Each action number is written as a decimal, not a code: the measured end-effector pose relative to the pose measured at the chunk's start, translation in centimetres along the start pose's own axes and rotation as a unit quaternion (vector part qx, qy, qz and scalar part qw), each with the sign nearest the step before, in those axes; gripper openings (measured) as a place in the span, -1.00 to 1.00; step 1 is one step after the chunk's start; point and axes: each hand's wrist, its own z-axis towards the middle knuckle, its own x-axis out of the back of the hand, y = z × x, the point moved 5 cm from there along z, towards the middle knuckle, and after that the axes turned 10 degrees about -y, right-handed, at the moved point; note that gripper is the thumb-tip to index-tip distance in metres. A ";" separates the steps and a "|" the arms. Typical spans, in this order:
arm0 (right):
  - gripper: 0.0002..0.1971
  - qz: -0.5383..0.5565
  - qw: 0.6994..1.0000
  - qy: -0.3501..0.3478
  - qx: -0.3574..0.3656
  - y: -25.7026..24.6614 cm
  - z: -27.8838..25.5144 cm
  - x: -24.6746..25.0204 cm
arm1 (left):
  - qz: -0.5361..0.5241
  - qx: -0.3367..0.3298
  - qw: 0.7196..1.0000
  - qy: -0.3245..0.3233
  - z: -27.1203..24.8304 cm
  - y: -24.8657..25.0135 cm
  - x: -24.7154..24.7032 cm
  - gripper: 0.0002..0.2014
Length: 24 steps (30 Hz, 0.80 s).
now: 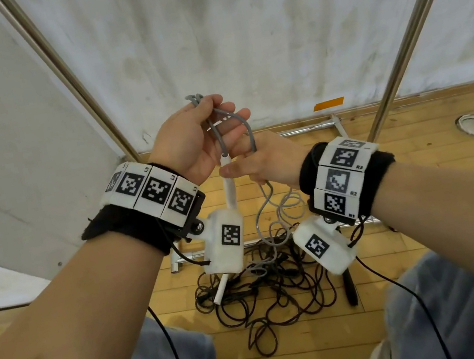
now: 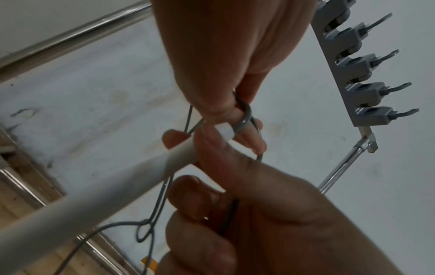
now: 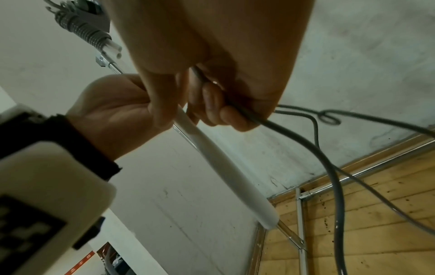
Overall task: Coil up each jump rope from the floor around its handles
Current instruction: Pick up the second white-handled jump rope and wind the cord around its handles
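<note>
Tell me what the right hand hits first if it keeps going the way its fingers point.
Likely the left hand: the right hand points at it and they already nearly touch around the white handle and grey rope. Depth unclear.

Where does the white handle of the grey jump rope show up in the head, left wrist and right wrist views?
Head: white handle hangs at centre, between the wrists.
Left wrist: handle runs from lower left to centre.
Right wrist: handle slants from centre to lower right.
Shared landmark: grey rope.

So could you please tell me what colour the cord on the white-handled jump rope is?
Grey; the thin grey cord shows best in the right wrist view.
</note>
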 end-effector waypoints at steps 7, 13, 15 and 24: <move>-0.69 -0.034 0.999 -0.009 -0.018 -0.7 -0.6 -0.3 | 0.311 0.036 0.950 0.004 -0.1 -0.3 0.9 -0.72; -0.74 0.025 1.000 -0.008 0.004 -2.8 -1.5 1.0 | 0.303 0.044 0.949 -0.077 -1.0 -1.0 -0.5 -0.76; -0.79 0.033 0.999 -0.009 0.007 -3.1 -1.7 1.1 | 0.288 0.014 0.955 -0.070 -1.0 -0.8 -0.8 -0.75; -0.80 -0.209 0.974 -0.060 -0.070 -1.8 -2.0 2.3 | 0.124 -0.106 0.984 0.069 -0.3 2.9 2.0 -0.74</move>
